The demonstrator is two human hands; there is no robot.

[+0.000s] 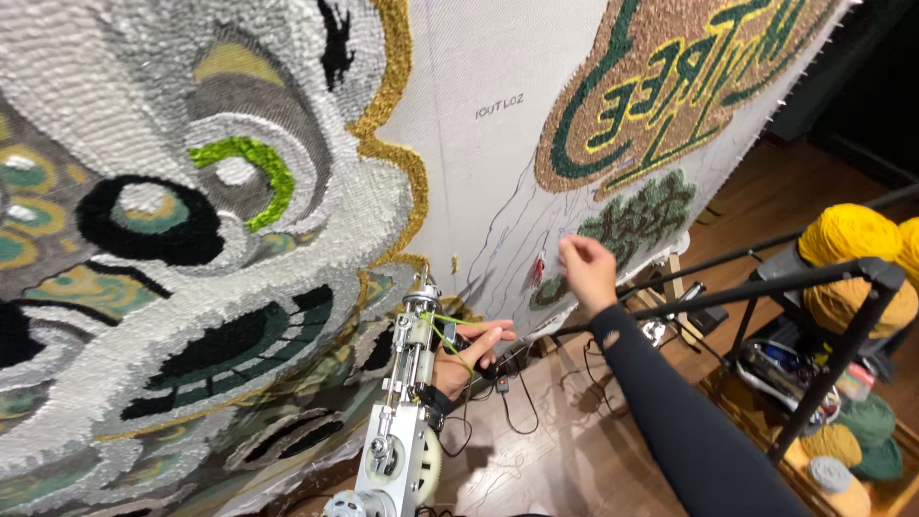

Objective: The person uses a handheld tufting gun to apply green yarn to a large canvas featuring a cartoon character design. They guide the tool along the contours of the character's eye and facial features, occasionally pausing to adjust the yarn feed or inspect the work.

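The left hand point(466, 356) grips the tufting gun point(407, 402), its needle tip against the tufted backing cloth point(479, 172); the right hand point(586, 273) presses loosely curled fingers on the cloth. The green yarn point(442, 330) crossing the fingers could likely snag.

I see one sign-like panel point(670, 86) at one o'clock: tufted tan oval, green-edged, yellow-and-green lettering. A small black label point(499, 105) sits at twelve o'clock on white cloth.

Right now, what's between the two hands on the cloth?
In the head view, between the left hand on the tufting gun and the right hand lies bare white cloth with thin drawn lines, no yarn.
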